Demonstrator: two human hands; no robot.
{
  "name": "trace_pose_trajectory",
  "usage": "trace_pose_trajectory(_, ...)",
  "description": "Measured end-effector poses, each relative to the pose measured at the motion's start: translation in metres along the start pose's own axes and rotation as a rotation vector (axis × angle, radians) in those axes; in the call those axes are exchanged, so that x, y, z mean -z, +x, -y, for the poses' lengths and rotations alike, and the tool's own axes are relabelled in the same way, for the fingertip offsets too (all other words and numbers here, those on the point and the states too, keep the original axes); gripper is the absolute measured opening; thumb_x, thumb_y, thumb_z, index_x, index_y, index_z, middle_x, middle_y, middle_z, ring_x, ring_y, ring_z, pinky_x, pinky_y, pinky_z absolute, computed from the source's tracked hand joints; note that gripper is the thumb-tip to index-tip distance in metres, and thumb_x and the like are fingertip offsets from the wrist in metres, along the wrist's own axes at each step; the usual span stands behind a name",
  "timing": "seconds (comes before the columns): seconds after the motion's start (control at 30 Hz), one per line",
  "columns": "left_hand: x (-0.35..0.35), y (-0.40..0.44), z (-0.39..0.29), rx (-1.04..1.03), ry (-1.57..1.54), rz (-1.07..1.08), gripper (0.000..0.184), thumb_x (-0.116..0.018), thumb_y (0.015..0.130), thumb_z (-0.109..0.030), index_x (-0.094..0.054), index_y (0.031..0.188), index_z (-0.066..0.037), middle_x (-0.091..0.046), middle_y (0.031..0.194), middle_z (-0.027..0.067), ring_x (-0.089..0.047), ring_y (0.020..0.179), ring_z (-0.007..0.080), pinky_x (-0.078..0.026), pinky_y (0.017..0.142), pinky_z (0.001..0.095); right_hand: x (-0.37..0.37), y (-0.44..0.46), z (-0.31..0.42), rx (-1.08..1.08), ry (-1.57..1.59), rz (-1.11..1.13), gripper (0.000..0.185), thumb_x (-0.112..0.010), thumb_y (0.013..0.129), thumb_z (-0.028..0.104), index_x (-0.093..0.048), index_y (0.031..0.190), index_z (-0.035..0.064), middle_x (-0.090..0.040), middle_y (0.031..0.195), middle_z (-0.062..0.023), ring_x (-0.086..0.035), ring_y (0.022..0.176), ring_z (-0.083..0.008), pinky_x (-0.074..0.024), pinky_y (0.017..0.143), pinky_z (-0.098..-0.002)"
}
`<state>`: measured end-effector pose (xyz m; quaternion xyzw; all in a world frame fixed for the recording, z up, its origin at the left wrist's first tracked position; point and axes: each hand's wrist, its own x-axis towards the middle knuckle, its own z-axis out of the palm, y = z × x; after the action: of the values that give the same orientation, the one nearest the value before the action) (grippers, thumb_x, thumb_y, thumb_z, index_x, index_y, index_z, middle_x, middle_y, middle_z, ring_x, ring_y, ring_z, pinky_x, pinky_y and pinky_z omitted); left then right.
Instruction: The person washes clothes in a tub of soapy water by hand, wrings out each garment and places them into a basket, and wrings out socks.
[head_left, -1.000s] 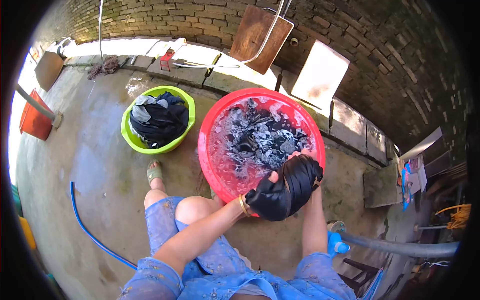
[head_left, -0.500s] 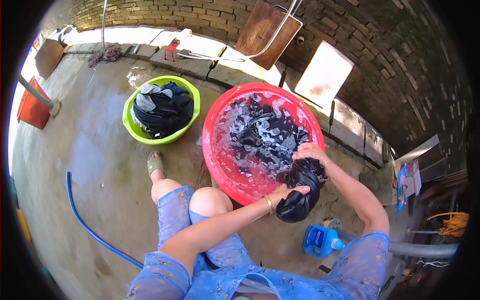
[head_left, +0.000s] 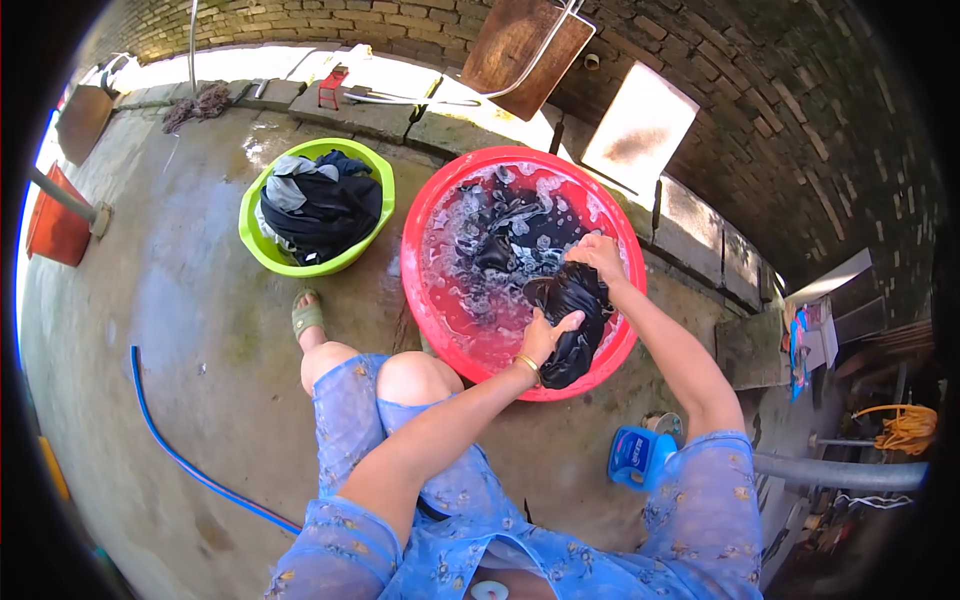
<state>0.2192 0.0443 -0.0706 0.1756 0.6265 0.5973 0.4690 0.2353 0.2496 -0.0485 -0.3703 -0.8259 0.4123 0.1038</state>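
A wet black garment [head_left: 572, 335] is bunched between my two hands, over the near right part of a red basin [head_left: 425, 320]. My left hand [head_left: 546, 338], with a gold bangle at the wrist, is closed on its near side. My right hand [head_left: 598, 257] grips the far end by the basin's right side. Soapy water fills the basin, and more dark cloth [head_left: 500, 240] floats there among the suds. The exact kind of garment cannot be made out.
Left of the basin, a green tub [head_left: 252, 215] holds dark and grey clothes [head_left: 320, 205]. A blue detergent bottle [head_left: 640, 457] stands near my right elbow. A blue hose [head_left: 180, 455] lies on the concrete at left. Boards [head_left: 640, 128] lean on the brick wall [head_left: 770, 110].
Both hands have moved away from me and leftward with the black garment, from the basin's near right rim to farther over the water. The view has shifted slightly.
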Motion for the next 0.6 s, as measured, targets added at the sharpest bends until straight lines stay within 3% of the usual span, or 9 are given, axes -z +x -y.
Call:
trace_pose_trajectory(0.13,0.01,0.004,0.005,-0.082,0.04,-0.033,0.102,-0.068,0.064,-0.067,-0.037,0.122,0.012,-0.057,0.11,0.0316,-0.057,0.105,0.0389,-0.045,0.088,0.04,-0.004,-0.009,-0.004,0.034,0.067,-0.06,0.027,-0.077,0.06,0.026,-0.061,0.062,0.0043,-0.058,0.056,-0.0049,-0.054,0.053,-0.0119,-0.0406,0.05,-0.03)
trace_pose_trajectory(0.2,0.015,0.007,-0.004,-0.015,0.183,-0.046,0.106,-0.068,0.063,-0.069,-0.037,0.124,0.013,-0.056,0.112,0.0316,-0.057,0.107,0.0376,-0.045,0.088,0.039,0.0,-0.015,-0.007,0.05,0.421,0.069,0.017,-0.069,0.074,0.019,-0.066,0.073,0.0018,-0.066,0.074,-0.0068,-0.063,0.07,-0.0137,-0.0485,0.065,-0.0251)
trace_pose_trajectory(0.23,0.014,0.011,-0.006,-0.011,-0.053,0.007,0.101,-0.07,0.064,-0.064,-0.04,0.123,0.012,-0.058,0.111,0.0275,-0.059,0.103,0.0343,-0.047,0.086,0.0365,0.002,-0.008,-0.029,0.064,0.489,0.108,0.013,-0.064,0.08,0.014,-0.065,0.08,0.0008,-0.067,0.083,-0.0071,-0.062,0.075,-0.0138,-0.0483,0.069,-0.0243)
trace_pose_trajectory(0.27,0.016,0.014,-0.007,-0.007,-0.289,0.064,0.095,-0.072,0.065,-0.06,-0.043,0.123,0.01,-0.059,0.111,0.0234,-0.061,0.098,0.0311,-0.048,0.084,0.0341,0.0,-0.015,-0.023,-0.079,0.618,0.048,0.015,-0.065,0.08,0.017,-0.065,0.081,0.0021,-0.065,0.081,-0.0057,-0.061,0.071,-0.0139,-0.0484,0.066,-0.025)
trace_pose_trajectory(0.33,0.033,0.012,-0.024,0.122,-0.491,0.232,0.073,-0.07,0.073,-0.048,-0.049,0.117,0.006,-0.063,0.103,0.0172,-0.064,0.087,0.0268,-0.051,0.079,0.0321,-0.003,-0.031,-0.011,-0.342,0.908,-0.14,0.02,-0.066,0.081,0.024,-0.063,0.083,0.0046,-0.062,0.076,-0.0029,-0.059,0.064,-0.0141,-0.0486,0.06,-0.0264)
trace_pose_trajectory(0.37,0.04,0.012,-0.031,0.11,-0.484,0.213,0.073,-0.07,0.073,-0.048,-0.049,0.117,0.006,-0.063,0.103,0.0172,-0.064,0.087,0.0268,-0.051,0.079,0.0321,-0.007,-0.029,-0.028,-0.466,1.012,-0.178,0.014,-0.062,0.083,0.021,-0.062,0.079,0.0073,-0.061,0.074,-0.0035,-0.059,0.062,-0.0123,-0.0488,0.057,-0.0257)
trace_pose_trajectory(0.43,0.051,0.016,-0.044,0.176,-1.065,0.493,0.052,-0.064,0.079,-0.038,-0.055,0.11,0.003,-0.065,0.096,0.0132,-0.065,0.078,0.024,-0.054,0.074,0.0318,-0.025,-0.021,-0.1,-0.361,1.122,-0.132,0.012,-0.061,0.083,0.019,-0.06,0.08,0.0076,-0.062,0.076,-0.0053,-0.061,0.065,-0.0147,-0.0502,0.059,-0.0277)
trace_pose_trajectory(0.53,0.094,0.013,-0.105,0.037,-1.019,0.45,0.041,-0.062,0.081,-0.034,-0.058,0.103,0.001,-0.066,0.091,0.0118,-0.065,0.075,0.0227,-0.055,0.071,0.033,-0.033,-0.06,-0.047,-0.509,1.106,-0.111,0.017,-0.053,0.085,0.017,-0.057,0.093,0.0018,-0.064,0.091,-0.0163,-0.064,0.086,-0.0282,-0.0513,0.074,-0.0391)
trace_pose_trajectory(0.6,0.156,0.028,-0.126,0.17,-0.97,0.614,0.036,-0.063,0.08,-0.035,-0.06,0.094,-0.002,-0.066,0.085,0.0096,-0.065,0.069,0.0217,-0.056,0.067,0.033,-0.044,-0.07,-0.059,-0.505,1.133,-0.005,0.013,-0.057,0.084,0.016,-0.056,0.09,0.0043,-0.064,0.088,-0.0153,-0.065,0.082,-0.0297,-0.0529,0.069,-0.0412)
